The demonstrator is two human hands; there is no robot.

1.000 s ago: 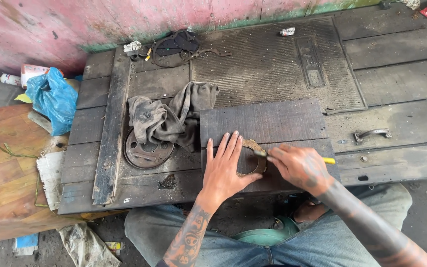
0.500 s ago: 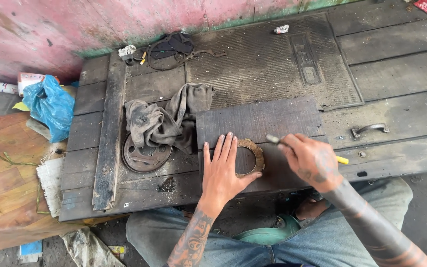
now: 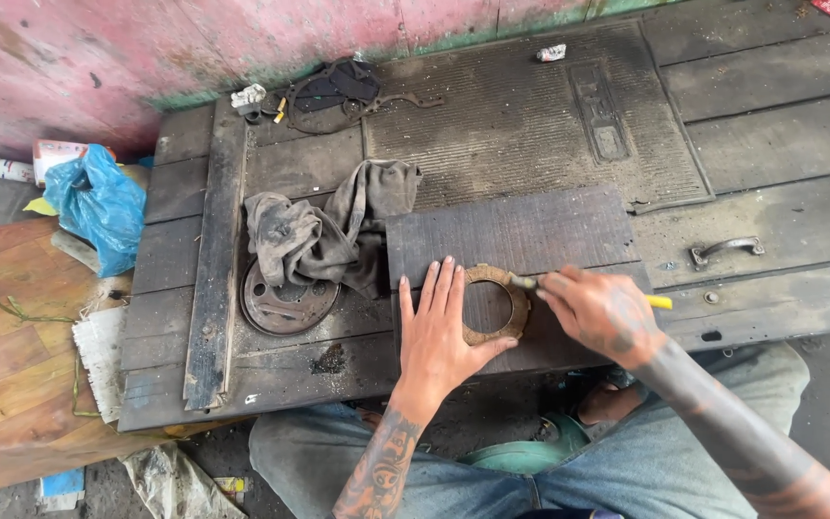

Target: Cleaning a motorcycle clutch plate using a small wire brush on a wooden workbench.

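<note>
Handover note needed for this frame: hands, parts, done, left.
Left hand: flat, fingers spread, pressing the brown ring down onto the dark sheet.
Right hand: gripping a yellow-handled tool with its tip at the ring's upper right edge.
Nearby: grey rag draped over a round metal plate, both to the left on the wooden platform; a black gasket lies by the wall.
Done: ring is placed on the sheet and held.
Left: how far the tool has gone round the ring cannot be told; no marks or cuts are visible.
</note>
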